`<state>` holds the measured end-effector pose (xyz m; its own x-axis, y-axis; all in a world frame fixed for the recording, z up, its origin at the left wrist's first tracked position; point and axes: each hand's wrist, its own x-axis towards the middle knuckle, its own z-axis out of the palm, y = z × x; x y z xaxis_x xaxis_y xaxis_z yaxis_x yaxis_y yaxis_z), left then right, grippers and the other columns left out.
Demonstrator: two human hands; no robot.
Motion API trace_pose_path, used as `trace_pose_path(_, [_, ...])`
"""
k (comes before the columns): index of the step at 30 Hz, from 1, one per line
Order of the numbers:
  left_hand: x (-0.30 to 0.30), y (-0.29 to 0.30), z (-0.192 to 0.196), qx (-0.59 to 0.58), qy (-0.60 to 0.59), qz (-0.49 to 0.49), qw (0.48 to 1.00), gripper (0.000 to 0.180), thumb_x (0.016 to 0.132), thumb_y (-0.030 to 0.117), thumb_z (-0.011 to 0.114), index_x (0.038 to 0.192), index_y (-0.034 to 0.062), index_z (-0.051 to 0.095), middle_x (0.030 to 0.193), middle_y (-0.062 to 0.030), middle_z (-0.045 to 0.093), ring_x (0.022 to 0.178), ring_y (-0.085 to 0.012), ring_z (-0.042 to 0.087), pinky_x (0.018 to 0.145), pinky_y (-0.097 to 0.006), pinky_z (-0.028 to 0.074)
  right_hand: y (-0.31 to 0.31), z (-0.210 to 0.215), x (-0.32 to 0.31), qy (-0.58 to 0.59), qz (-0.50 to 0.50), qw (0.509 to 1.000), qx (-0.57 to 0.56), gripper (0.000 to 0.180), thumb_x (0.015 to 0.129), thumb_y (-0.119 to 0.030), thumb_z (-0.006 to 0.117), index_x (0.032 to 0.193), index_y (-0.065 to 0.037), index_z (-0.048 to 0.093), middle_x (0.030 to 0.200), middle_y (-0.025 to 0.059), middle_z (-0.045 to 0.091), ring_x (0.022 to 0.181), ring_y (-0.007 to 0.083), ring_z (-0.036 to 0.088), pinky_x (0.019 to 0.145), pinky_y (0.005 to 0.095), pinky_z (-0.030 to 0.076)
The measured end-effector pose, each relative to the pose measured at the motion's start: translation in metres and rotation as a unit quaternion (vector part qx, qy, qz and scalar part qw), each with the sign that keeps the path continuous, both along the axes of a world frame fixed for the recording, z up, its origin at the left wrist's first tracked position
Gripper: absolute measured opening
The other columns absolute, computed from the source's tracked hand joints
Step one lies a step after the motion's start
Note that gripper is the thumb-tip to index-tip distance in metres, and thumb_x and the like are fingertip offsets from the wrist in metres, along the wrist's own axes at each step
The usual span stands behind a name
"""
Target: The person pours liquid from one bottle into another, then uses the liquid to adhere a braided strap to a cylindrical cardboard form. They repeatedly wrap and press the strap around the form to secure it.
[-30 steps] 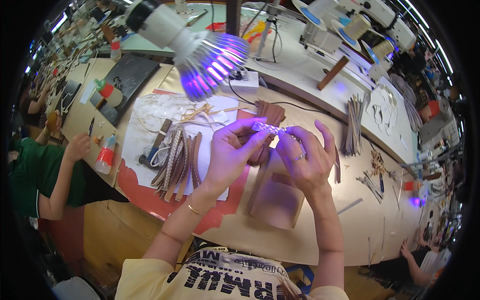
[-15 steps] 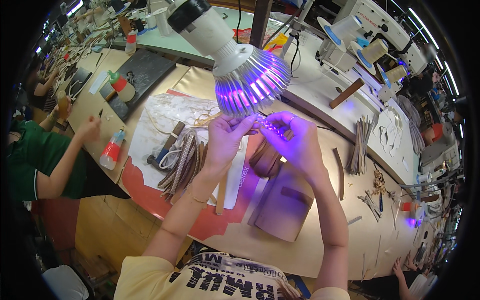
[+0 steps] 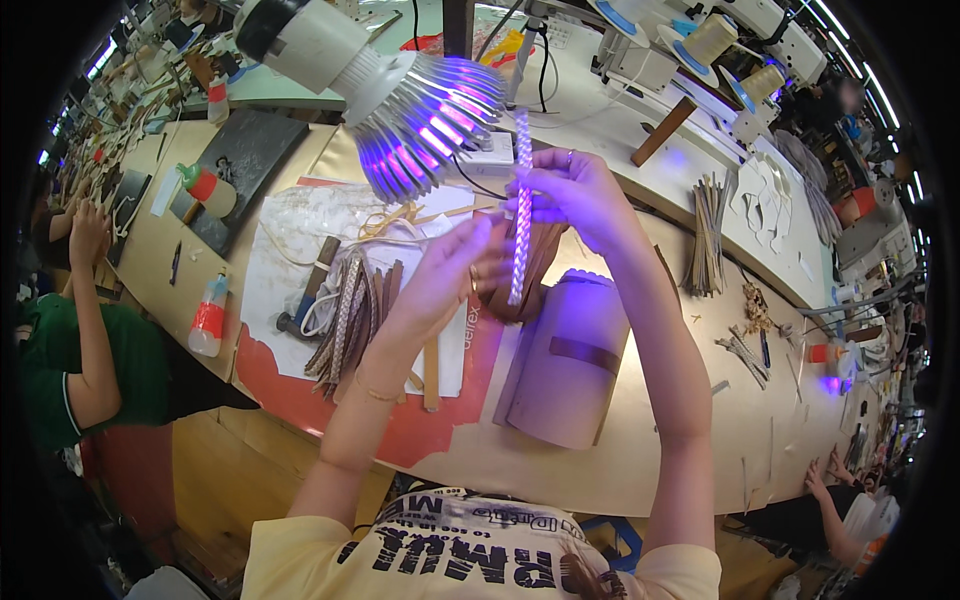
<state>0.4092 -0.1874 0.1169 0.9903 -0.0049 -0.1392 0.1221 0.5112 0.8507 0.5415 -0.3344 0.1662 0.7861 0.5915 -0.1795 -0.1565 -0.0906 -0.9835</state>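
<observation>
My right hand (image 3: 578, 198) pinches a braided strip (image 3: 519, 262) near its middle. The strip hangs upright and looks violet under the lamp's light. Close to its left side is my left hand (image 3: 447, 268), apart from the strip, fingers loosely bent and slightly blurred, with nothing seen in them. Above and to the left of my hands is the finned lamp (image 3: 425, 125), glowing violet. Below the right hand, a bundle of brown strips (image 3: 525, 275) lies beside a tan curved block (image 3: 572, 385) with a dark band across it.
Several braided strips and a hammer (image 3: 292, 322) lie on white paper over a red sheet (image 3: 400, 440). Squeeze bottles (image 3: 209, 318) stand at left, near a co-worker in green (image 3: 85, 360). Thin strips (image 3: 708, 240) and sewing machines with thread cones (image 3: 708, 42) are at right.
My left hand has come off the braided strip and moved down. The right hand has raised the strip upright, clear of the lamp. The whole view has shifted, and the lamp appears further left.
</observation>
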Motion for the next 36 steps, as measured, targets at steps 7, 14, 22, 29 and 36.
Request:
trace_pose_path(7, [-0.012, -0.001, 0.006, 0.050, -0.017, -0.074, 0.996, 0.049, 0.101, 0.011, 0.050, 0.147, 0.0005, 0.037, 0.123, -0.0213, 0.064, 0.111, -0.0250, 0.067, 0.095, -0.037, 0.056, -0.002, -0.005, 0.007, -0.034, -0.075, 0.996, 0.025, 0.032, 0.092, -0.017, 0.070, 0.111, 0.005, 0.058, 0.101, 0.0169, 0.069, 0.087, 0.0256, 0.074, 0.076, 0.0339, 0.062])
trace_pose_path(14, [-0.012, 0.001, 0.005, 0.030, -0.023, -0.037, 0.999, 0.052, 0.098, 0.006, 0.054, 0.147, 0.0007, 0.037, 0.123, -0.0197, 0.065, 0.113, -0.0243, 0.066, 0.099, -0.036, 0.053, -0.005, -0.005, 0.007, -0.063, -0.142, 0.987, 0.050, 0.034, 0.091, -0.016, 0.070, 0.112, 0.006, 0.055, 0.103, 0.0189, 0.069, 0.089, 0.0289, 0.074, 0.076, 0.0341, 0.062])
trace_pose_path(22, [-0.003, 0.001, -0.007, 0.095, -0.094, 0.005, 0.991, 0.050, 0.098, 0.002, 0.058, 0.144, 0.0001, 0.039, 0.119, -0.0152, 0.067, 0.110, -0.0210, 0.066, 0.097, -0.032, 0.053, -0.036, 0.002, -0.024, -0.107, -0.214, 0.968, 0.082, 0.054, 0.092, -0.014, 0.069, 0.132, 0.009, 0.041, 0.115, 0.0229, 0.065, 0.107, 0.0317, 0.068, 0.089, 0.0372, 0.057])
trace_pose_path(29, [-0.002, -0.014, 0.016, 0.081, -0.127, -0.181, 0.972, 0.053, 0.098, 0.001, 0.055, 0.146, 0.0009, 0.035, 0.114, -0.0128, 0.066, 0.109, -0.0185, 0.065, 0.096, -0.030, 0.053, -0.098, 0.027, -0.088, -0.686, -0.369, 0.573, -0.256, 0.071, 0.085, -0.009, 0.076, 0.145, 0.002, 0.039, 0.142, 0.0192, 0.049, 0.135, 0.0339, 0.044, 0.113, 0.0442, 0.032])
trace_pose_path(36, [-0.012, -0.053, 0.033, 0.052, -0.112, -0.270, 0.955, 0.054, 0.096, -0.003, 0.049, 0.148, 0.0004, 0.033, 0.115, -0.0113, 0.065, 0.112, -0.0147, 0.061, 0.097, -0.029, 0.050, -0.127, 0.039, -0.139, -0.321, -0.058, 0.887, -0.326, 0.016, 0.090, -0.009, 0.070, 0.101, 0.003, 0.069, 0.080, 0.0068, 0.069, 0.069, 0.0111, 0.059, 0.067, 0.0269, 0.048])
